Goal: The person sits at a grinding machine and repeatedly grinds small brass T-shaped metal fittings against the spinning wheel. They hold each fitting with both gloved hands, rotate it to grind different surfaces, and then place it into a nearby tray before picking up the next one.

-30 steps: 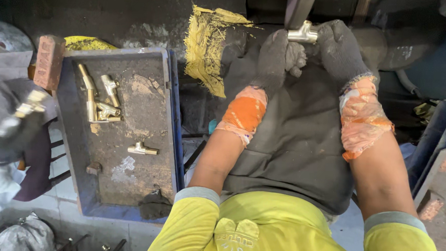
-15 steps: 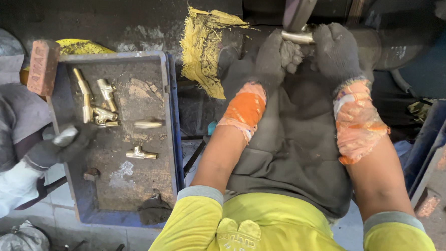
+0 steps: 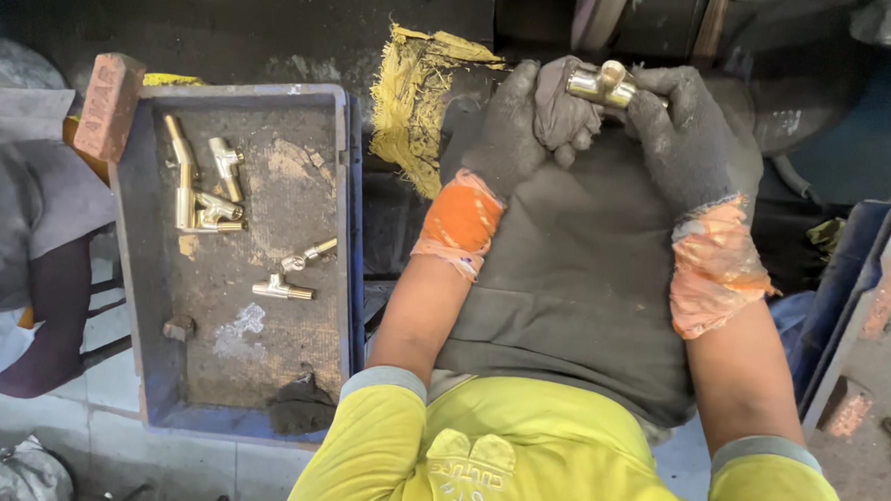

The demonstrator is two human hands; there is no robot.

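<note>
No packages, labels, signs or screens were in view; only raised lettering showed on a red brick (image 3: pixel 108 106) at the left.

A metal workshop: grimy parts tray (image 3: pixel 346 226) of brass fittings (image 3: pixel 207 210), work gloves.

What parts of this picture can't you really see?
Head view:
- Brass fitting: its ends are covered by the gloved left hand and right hand.
- Machine part behind the fitting: cut off by the top edge, dark.
- Right tray: cut off by the right edge.
- Person at left: mostly outside the frame.
- Small block in the blue tray: too small to tell.
</note>
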